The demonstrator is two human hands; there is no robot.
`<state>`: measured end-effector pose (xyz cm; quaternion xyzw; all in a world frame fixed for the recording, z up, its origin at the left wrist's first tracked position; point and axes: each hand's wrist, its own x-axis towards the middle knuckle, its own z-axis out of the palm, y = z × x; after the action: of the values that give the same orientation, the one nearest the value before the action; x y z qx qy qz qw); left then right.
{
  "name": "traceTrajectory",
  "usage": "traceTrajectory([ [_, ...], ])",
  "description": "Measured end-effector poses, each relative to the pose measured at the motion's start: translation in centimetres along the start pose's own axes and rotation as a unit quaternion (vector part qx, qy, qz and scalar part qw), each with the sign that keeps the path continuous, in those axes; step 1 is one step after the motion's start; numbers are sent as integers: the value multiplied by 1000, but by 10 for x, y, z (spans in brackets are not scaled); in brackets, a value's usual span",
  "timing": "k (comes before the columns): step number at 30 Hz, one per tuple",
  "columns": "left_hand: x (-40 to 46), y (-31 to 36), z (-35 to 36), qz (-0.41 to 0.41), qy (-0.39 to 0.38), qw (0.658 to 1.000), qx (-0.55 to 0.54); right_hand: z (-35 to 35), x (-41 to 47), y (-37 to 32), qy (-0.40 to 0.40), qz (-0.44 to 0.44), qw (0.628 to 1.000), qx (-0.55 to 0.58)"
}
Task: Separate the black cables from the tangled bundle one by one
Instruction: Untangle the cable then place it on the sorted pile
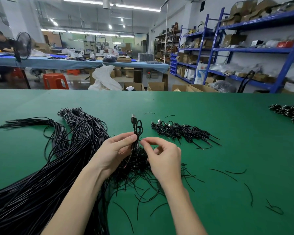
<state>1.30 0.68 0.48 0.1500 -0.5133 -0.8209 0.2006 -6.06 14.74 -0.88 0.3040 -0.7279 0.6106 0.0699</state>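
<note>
Head view: a worker's left hand (116, 149) is gripping a looped black cable (137, 133) upright between thumb and fingers, the cable's USB plug (133, 118) standing just above the grip. Right hand (161, 154) is pinching a thin strand right beside the left thumb, thumb and forefinger closed on it, the other fingers loosely curled. Directly beneath both grips, the tangled bundle (139, 164) of short black cables is lying on the green tabletop (227, 192). Beyond the right hand, a row of separated cables (180, 131) is resting in a neat pile. Left of the left hand, a thick sheaf of long black cables (41, 180) is sweeping across the tabletop. Stray cut pieces (236, 172) are lying scattered to the right of the grips.
</note>
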Motion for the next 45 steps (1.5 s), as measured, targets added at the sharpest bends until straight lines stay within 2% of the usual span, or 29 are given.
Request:
traceTrajectory([
  [3,-1,0,-1,5,-9,1000,-4,7,-3,0,-31,12,999,-7],
  [5,0,1,-2,9,-3,1000,2,6,-1,-4,-73,101,988,87],
  [6,0,2,-3,12,-2,1000,8,3,2,-7,-100,179,963,172],
  [7,0,2,-3,16,-6,1000,16,0,4,-9,-134,270,912,278],
  [9,1,3,-2,22,-19,999,31,-9,5,-12,-184,422,749,476],
  [10,0,3,-2,21,-24,999,31,-10,3,-13,-191,447,698,526],
  [11,0,3,-1,15,-26,999,25,-10,2,-14,-199,445,690,536],
  [12,0,3,-2,6,-25,1000,17,-8,1,-14,-207,421,723,508],
  [14,1,4,-3,-19,-21,1000,12,-7,3,-15,-208,325,839,384],
  [15,1,5,-4,-34,-25,999,9,-10,5,-15,-202,267,886,321],
  [17,1,7,-4,-73,-35,997,-14,-17,9,-14,-205,168,938,223],
  [19,1,8,-4,-113,-41,992,-43,-25,12,-15,-198,106,963,151],
  [21,0,8,-3,-139,-46,987,-59,-29,12,-18,-174,73,976,105],
  [24,-2,8,-4,-133,-37,990,-40,-27,9,-19,-131,24,990,36],
  [30,-2,10,-6,-121,-34,992,-12,-13,5,-22,-96,-31,995,16],
  [34,-5,8,-4,-117,-31,992,22,-17,6,-18,-127,-4,990,52],
  [39,-3,5,-4,-108,-12,994,-12,-18,4,-13,-116,44,991,50],
  [43,-4,4,0,-75,3,996,-47,-13,3,-16,-125,145,958,213],
  [45,-3,2,1,-61,-1,997,-47,-11,3,-17,-101,173,951,236],
])
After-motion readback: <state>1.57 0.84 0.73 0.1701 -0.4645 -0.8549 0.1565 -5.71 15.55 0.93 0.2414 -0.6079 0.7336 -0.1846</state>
